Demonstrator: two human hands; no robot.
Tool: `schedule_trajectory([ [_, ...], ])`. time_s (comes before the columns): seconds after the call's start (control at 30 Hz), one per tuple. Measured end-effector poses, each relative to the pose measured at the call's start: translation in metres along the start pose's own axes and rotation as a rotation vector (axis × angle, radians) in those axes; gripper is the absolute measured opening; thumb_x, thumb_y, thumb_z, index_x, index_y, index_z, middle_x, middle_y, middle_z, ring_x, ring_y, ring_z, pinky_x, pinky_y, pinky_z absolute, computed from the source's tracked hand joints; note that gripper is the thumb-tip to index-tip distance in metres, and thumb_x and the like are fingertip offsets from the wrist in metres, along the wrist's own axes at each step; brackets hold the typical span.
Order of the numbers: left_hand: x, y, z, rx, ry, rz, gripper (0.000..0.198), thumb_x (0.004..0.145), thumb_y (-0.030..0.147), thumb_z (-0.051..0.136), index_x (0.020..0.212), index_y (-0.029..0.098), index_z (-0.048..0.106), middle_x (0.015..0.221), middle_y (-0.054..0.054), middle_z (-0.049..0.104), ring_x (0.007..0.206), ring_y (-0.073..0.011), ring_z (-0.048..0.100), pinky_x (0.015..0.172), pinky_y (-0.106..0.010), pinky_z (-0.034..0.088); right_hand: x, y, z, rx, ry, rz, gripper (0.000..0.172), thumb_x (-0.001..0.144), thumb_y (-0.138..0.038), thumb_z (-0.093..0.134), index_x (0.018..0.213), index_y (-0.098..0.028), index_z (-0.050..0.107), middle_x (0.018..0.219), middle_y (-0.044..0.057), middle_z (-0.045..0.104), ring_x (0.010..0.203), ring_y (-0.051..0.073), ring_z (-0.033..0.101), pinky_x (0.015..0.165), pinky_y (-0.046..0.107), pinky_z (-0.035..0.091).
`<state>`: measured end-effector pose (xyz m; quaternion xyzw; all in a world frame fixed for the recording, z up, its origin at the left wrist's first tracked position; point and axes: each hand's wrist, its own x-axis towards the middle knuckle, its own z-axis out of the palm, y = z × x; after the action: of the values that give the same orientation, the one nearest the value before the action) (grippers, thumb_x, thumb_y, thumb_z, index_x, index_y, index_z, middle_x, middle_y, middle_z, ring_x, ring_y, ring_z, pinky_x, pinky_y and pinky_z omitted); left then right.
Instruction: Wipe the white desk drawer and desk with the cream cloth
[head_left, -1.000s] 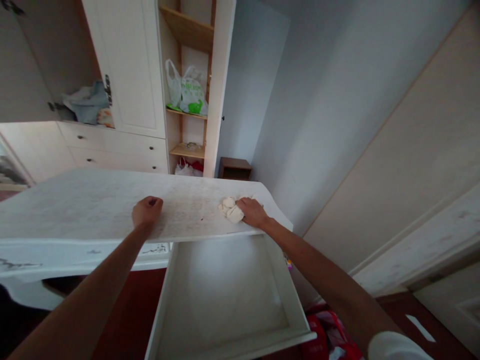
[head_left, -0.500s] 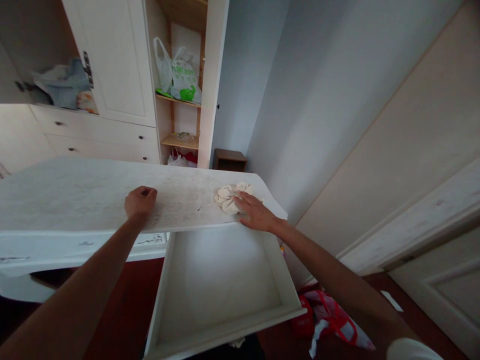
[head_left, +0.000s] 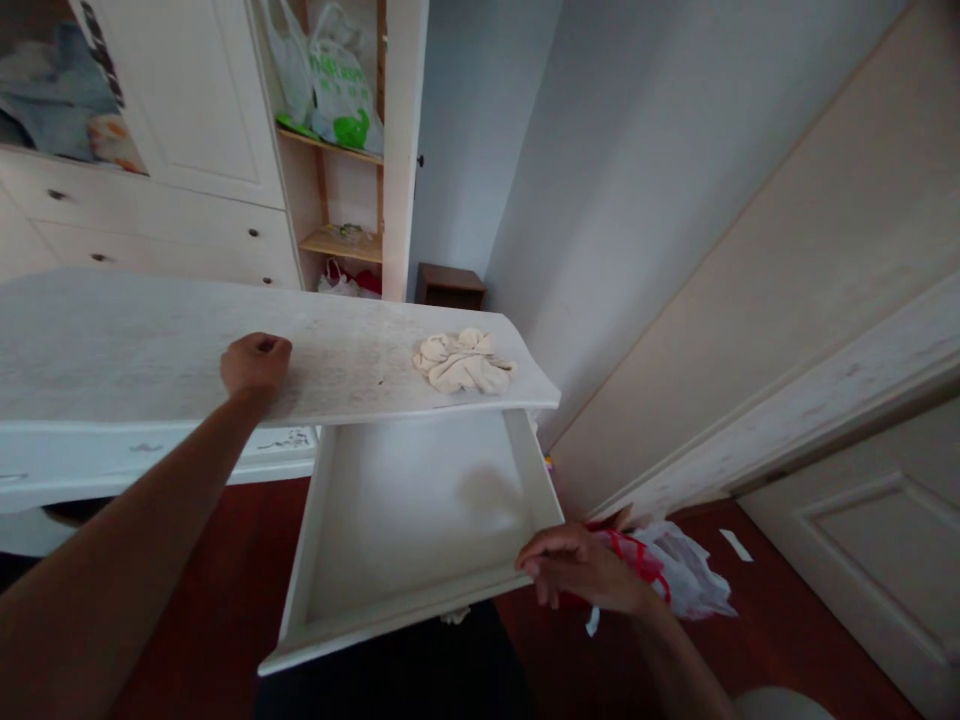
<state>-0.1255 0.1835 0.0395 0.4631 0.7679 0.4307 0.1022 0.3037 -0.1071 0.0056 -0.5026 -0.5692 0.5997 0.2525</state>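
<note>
My left hand (head_left: 253,362) rests as a closed fist on the white desk top (head_left: 150,350), near its front edge. A crumpled cream cloth (head_left: 463,361) lies free on the desk's right end. Below it an open white drawer (head_left: 420,520) sticks out, with nothing inside it that I can see. My right hand (head_left: 581,575) hovers at the drawer's front right corner, fingers loosely curled and pointing left, holding nothing. A red and white plastic bag (head_left: 667,580) lies on the floor just behind that hand.
A white wardrobe (head_left: 195,110) with drawers stands behind the desk. Its open shelves (head_left: 337,150) hold plastic bags. A small brown stool (head_left: 450,287) sits in the corner. A pale wall and a door (head_left: 862,550) close in the right side. The floor is dark red.
My right hand let go of the cloth and dropped from the desk top to the drawer's front right corner. The view tilted downward. The left fist stayed put.
</note>
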Motion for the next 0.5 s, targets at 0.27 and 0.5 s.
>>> schedule_trajectory([
  [0.27, -0.004, 0.004, -0.001, 0.017, -0.014, 0.001, 0.031, 0.090, 0.022, 0.061, 0.112, 0.007, 0.078, 0.095, -0.006, 0.074, 0.080, -0.0152, 0.058, 0.078, -0.027, 0.044, -0.009, 0.104, 0.079, 0.236, 0.001, 0.203, 0.071, 0.073, -0.076, 0.078, 0.115, -0.019, 0.070, 0.094, 0.009, 0.077, 0.067, 0.015, 0.070, 0.057, 0.023, 0.046],
  [0.5, -0.002, 0.001, 0.002, 0.000, -0.029, 0.047, 0.033, 0.092, 0.020, 0.057, 0.113, 0.000, 0.073, 0.103, -0.010, 0.074, 0.079, -0.0122, 0.054, 0.073, -0.025, 0.041, 0.013, 0.096, 0.117, 0.592, 0.112, 0.137, 0.064, 0.078, -0.073, 0.076, 0.111, -0.019, 0.067, 0.112, 0.015, 0.077, 0.081, 0.020, 0.075, 0.060, 0.026, 0.051],
])
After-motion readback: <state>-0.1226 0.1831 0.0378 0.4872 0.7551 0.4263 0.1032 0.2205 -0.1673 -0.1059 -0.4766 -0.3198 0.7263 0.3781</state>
